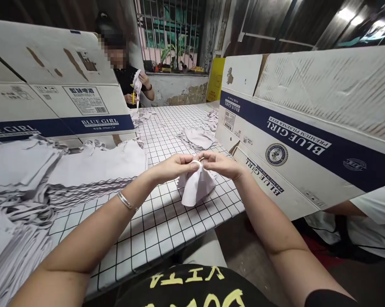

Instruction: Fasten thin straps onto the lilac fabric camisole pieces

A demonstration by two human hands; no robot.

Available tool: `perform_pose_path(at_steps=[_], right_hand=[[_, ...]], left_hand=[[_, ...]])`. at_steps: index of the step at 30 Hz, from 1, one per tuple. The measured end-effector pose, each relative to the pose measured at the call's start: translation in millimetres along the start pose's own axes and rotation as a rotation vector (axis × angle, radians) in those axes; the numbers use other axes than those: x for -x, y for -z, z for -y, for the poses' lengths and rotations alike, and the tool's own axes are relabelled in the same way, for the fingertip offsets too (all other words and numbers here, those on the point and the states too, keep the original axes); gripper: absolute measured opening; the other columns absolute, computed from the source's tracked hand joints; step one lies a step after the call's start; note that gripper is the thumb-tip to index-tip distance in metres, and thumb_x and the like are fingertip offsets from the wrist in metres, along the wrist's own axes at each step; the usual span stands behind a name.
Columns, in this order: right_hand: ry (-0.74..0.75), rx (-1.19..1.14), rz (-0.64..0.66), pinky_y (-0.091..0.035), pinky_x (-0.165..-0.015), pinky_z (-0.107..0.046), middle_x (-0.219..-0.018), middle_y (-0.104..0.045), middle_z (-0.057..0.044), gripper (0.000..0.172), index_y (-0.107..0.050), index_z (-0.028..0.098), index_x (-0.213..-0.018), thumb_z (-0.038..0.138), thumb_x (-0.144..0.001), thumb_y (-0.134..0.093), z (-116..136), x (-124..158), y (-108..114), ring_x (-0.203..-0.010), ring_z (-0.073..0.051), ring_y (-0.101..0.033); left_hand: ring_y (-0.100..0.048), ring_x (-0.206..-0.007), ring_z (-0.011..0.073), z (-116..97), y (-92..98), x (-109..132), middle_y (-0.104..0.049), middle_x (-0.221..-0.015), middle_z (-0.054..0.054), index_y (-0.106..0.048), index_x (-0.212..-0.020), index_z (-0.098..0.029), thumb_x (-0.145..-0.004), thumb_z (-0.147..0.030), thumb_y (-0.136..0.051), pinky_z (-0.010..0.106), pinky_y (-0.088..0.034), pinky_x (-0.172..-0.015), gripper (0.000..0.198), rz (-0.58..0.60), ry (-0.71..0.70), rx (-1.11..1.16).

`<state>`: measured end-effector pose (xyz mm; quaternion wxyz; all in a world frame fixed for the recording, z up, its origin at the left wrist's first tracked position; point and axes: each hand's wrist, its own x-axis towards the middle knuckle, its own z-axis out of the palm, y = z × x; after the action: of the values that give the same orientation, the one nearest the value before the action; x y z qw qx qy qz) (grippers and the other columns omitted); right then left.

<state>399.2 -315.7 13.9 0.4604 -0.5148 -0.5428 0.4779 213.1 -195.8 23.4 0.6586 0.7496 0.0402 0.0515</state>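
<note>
Over the middle of the checked table (167,230), a pale lilac piece of cloth (194,187) with a scalloped edge hangs from my fingers. My left hand (175,166) pinches its gathered top between thumb and finger. From the other side my right hand (219,164) pinches the same top, its fingertips close to the left ones. A white strip or loop of the cloth shows between the fingertips; its exact form is too small to tell. Just beyond my hands lies another pale cloth piece (197,138), loosely spread on the table.
Stacked pale cloth pieces (93,168) fill the table's left side. Printed cardboard sheets stand upright at left (61,94) and right (307,128). Across the table a person (128,81) holds cloth and a yellow-handled tool (133,96). The near table edge (179,247) runs before my body.
</note>
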Motion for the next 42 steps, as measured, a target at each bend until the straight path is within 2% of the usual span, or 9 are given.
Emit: perform_pose_path(at_steps=[7, 11, 14, 17, 21, 24, 29, 34, 42], right_hand=[[-0.011, 0.058, -0.004, -0.039, -0.056, -0.021, -0.072, -0.057, 0.001, 0.03, -0.058, 0.015, -0.077, 0.04, -0.072, -0.074, 23.1, -3.3, 12.0, -0.063, -0.01, -0.052], [-0.083, 0.312, -0.054, -0.039, -0.058, -0.023, -0.079, -0.059, 0.0, 0.025, -0.059, 0.017, -0.084, 0.027, -0.066, -0.073, 13.9, -2.2, 20.7, -0.068, -0.012, -0.052], [-0.129, 0.658, -0.401, -0.035, -0.056, -0.024, -0.071, -0.055, 0.001, 0.013, -0.054, 0.019, -0.074, 0.018, -0.064, -0.063, -6.8, -7.1, 23.5, -0.065, -0.013, -0.048], [-0.052, 0.845, -0.862, -0.032, -0.056, -0.025, -0.064, -0.05, 0.002, 0.008, -0.046, 0.021, -0.069, 0.018, -0.068, -0.054, -21.0, -11.4, 30.1, -0.06, -0.014, -0.044], [0.074, 1.027, -1.081, -0.032, -0.059, -0.027, -0.064, -0.049, 0.001, 0.006, -0.045, 0.022, -0.075, 0.02, -0.074, -0.05, -20.5, 0.4, 41.9, -0.059, -0.015, -0.043], [0.053, 1.167, -0.963, -0.032, -0.061, -0.028, -0.067, -0.052, -0.001, 0.006, -0.048, 0.022, -0.078, 0.017, -0.075, -0.05, -26.8, 29.1, 43.7, -0.06, -0.016, -0.045], [-0.358, 0.902, -0.302, -0.036, -0.058, -0.026, -0.071, -0.06, 0.0, 0.013, -0.056, 0.022, -0.075, 0.025, -0.067, -0.067, -72.1, 88.8, 27.4, -0.063, -0.016, -0.052], [-0.296, 0.581, -0.544, -0.041, -0.059, -0.027, -0.072, -0.057, 0.0, 0.025, -0.059, 0.02, -0.082, 0.044, -0.077, -0.063, -94.1, 93.4, -4.5, -0.065, -0.015, -0.051], [-0.2, 0.582, -0.415, -0.041, -0.061, -0.026, -0.075, -0.056, 0.003, 0.033, -0.056, 0.023, -0.09, 0.044, -0.07, -0.072, -106.5, 58.2, -48.7, -0.066, -0.013, -0.051]], left_hand=[[-0.056, -0.064, 0.0125, 7.5, 16.3, 9.7, -0.06, -0.074, 0.001, -0.06, -0.083, -0.014, -0.069, -0.032, -0.072, 0.022, -0.042, -0.054, 0.026, -0.007, 0.138, -0.122], [-0.055, -0.062, 0.0128, 29.2, 20.1, 1.2, -0.059, -0.071, 0.0, -0.056, -0.077, -0.016, -0.07, -0.025, -0.062, 0.022, -0.04, -0.053, 0.012, -0.476, 0.121, -0.323], [-0.053, -0.064, 0.0143, 46.0, 25.7, -10.0, -0.058, -0.068, -0.001, -0.055, -0.071, -0.018, -0.071, -0.033, -0.06, 0.023, -0.036, -0.053, 0.016, -0.669, 0.126, -0.544], [-0.052, -0.063, 0.0154, 54.7, 33.9, -16.5, -0.057, -0.065, -0.001, -0.055, -0.068, -0.018, -0.066, -0.035, -0.064, 0.023, -0.035, -0.052, 0.019, -0.504, 0.219, -0.657], [-0.052, -0.065, 0.0162, 49.3, 33.6, -7.4, -0.059, -0.071, 0.0, -0.055, -0.074, -0.02, -0.07, -0.019, -0.055, 0.025, -0.035, -0.056, 0.004, -0.657, 0.116, -0.875], [-0.052, -0.065, 0.0171, 52.3, 14.7, 17.7, -0.061, -0.075, 0.003, -0.056, -0.08, -0.02, -0.076, -0.017, -0.052, 0.028, -0.034, -0.058, 0.007, -0.698, 0.013, -1.083], [-0.055, -0.065, 0.0181, 90.6, -24.4, 62.5, -0.064, -0.073, 0.005, -0.064, -0.076, -0.021, -0.085, -0.041, -0.054, 0.028, -0.039, -0.059, 0.025, -0.165, 0.145, -0.823], [-0.056, -0.092, 0.0242, 114.5, -22.1, 45.5, -0.061, -0.097, 0.009, -0.065, -0.098, -0.02, -0.087, -0.045, -0.05, 0.034, -0.043, -0.077, 0.031, -0.497, 0.181, -0.898], [-0.057, -0.082, 0.0216, 118.8, -15.7, 5.6, -0.061, -0.082, 0.006, -0.068, -0.077, -0.02, -0.083, -0.032, -0.054, 0.032, -0.044, -0.073, 0.019, -0.269, 0.131, -0.734]])
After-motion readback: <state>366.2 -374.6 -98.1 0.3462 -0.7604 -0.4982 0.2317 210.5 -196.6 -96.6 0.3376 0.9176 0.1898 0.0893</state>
